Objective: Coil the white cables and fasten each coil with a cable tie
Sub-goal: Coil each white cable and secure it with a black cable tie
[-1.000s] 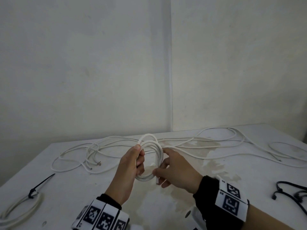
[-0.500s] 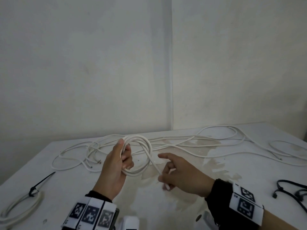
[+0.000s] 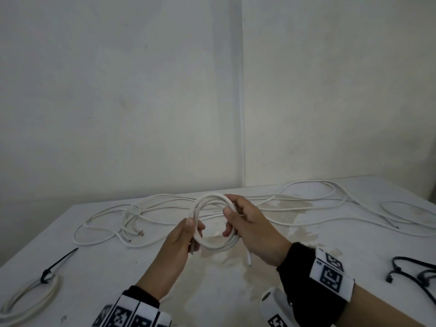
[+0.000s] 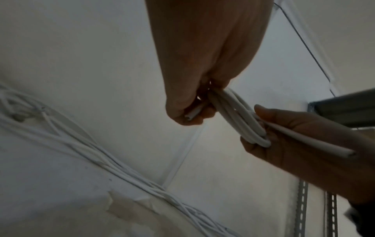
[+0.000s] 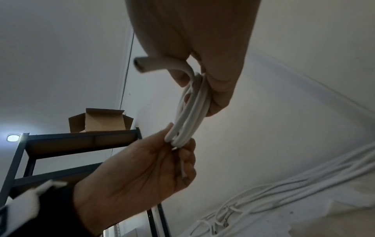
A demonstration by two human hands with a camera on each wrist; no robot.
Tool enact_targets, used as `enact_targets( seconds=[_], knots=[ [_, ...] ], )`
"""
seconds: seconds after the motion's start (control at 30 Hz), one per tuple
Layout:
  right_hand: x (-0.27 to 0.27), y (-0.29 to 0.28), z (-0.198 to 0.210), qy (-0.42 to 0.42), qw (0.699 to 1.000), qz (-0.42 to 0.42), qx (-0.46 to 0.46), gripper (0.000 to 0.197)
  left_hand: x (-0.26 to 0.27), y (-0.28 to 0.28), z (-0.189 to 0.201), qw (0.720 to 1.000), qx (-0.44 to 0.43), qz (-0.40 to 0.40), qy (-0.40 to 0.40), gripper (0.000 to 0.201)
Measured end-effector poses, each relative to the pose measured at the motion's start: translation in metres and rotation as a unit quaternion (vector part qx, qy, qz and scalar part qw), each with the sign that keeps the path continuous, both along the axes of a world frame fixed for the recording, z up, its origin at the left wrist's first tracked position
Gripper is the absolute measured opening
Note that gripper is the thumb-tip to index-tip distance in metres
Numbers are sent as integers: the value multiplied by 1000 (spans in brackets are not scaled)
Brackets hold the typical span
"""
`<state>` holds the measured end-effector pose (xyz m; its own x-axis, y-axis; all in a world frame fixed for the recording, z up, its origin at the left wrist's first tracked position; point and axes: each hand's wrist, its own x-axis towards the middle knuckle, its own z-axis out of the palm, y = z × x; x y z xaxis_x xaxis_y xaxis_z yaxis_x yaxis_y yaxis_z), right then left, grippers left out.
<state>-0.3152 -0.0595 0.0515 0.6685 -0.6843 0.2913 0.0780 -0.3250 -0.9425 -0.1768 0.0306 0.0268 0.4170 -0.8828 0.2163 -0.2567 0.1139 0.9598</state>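
Coil (image 3: 213, 223) of white cable held above the white table (image 3: 236, 291), between both your hands, loops standing roughly upright. Your left hand (image 3: 181, 244) pinches the coil's left side, thumb on the near face, fingers curled behind; a short cut end sticks out below the fingers. Your right hand (image 3: 250, 227) grips the right side, thumb pressed on top of the strands, fingers wrapped round them; the other cut end (image 3: 249, 258) hangs below the palm. Both hands closed on the cable, none of the fingers spread. Loose white cables (image 3: 141, 215) lie on the table beyond the coil. Tied coil (image 3: 30, 298) with black cable tie (image 3: 56, 265) at near left. Black ties (image 3: 410, 272) at near right
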Motion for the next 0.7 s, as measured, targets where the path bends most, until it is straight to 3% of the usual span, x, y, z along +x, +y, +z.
enact_targets(
  seconds=[0.17,0.27,0.47,0.6,0.7],
  knots=[
    [-4,-3,6,38,999,27,-14,19,3,7,10,991,54,-81,86,34],
    [-6,0,9,68,995,57,-35,20,2,6,28,982,61,-95,152,40],
    [-8,0,16,93,989,90,-64,27,-14,1,43,981,85,-97,144,38],
    [-10,-2,16,98,990,83,-56,30,-22,-2,39,959,67,-80,263,53],
    [-10,-3,16,75,993,77,-40,23,-26,-3,37,953,48,-71,292,48]
  ],
)
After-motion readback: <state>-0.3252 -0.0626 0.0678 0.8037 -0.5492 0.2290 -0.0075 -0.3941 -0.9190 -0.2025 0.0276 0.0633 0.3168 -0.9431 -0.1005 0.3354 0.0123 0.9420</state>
